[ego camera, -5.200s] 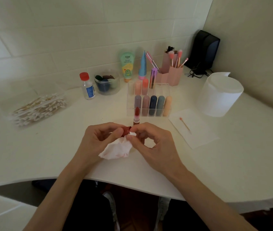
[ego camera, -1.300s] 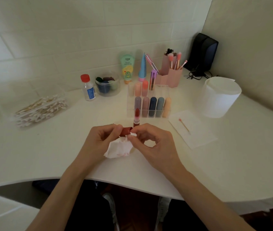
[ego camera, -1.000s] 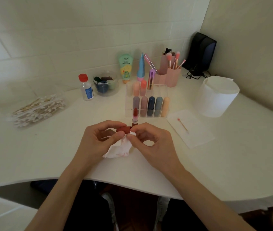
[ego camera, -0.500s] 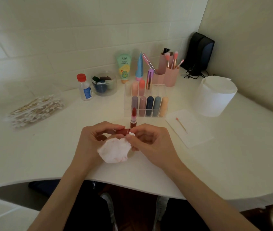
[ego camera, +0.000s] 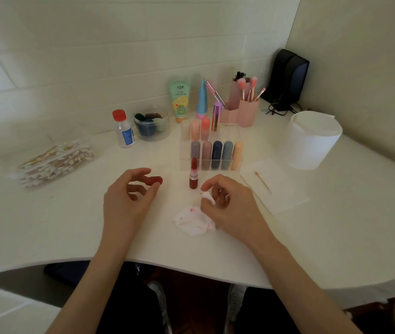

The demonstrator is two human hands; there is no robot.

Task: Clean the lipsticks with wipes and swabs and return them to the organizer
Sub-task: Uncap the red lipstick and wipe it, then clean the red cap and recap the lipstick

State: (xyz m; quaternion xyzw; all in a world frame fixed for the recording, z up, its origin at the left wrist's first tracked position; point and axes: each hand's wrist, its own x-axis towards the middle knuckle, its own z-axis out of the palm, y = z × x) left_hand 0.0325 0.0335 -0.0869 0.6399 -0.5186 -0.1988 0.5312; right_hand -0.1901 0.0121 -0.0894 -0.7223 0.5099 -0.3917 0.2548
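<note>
An uncapped red lipstick (ego camera: 193, 175) stands upright on the white table, just in front of the clear organizer (ego camera: 225, 137). The organizer holds several capped lipsticks in two rows. My left hand (ego camera: 129, 198) is left of the standing lipstick and pinches its dark red cap (ego camera: 155, 180) at the fingertips. My right hand (ego camera: 227, 203) is to the lipstick's right and pinches one corner of a crumpled white wipe (ego camera: 192, 222). The wipe is stained pink and its bulk lies on the table between my hands.
A clear box of cotton swabs (ego camera: 54, 160) sits at the left. A small bottle (ego camera: 124, 130), a sponge bowl (ego camera: 151, 124), two tubes and a pink brush holder (ego camera: 244, 109) line the back. A wipe roll (ego camera: 312, 141) and a used swab (ego camera: 262, 180) on a flat wipe (ego camera: 283, 198) are at the right.
My hands have drawn apart. The left took the cap away to the left; the right lowered the wipe, which had been bunched around the cap, onto the table.
</note>
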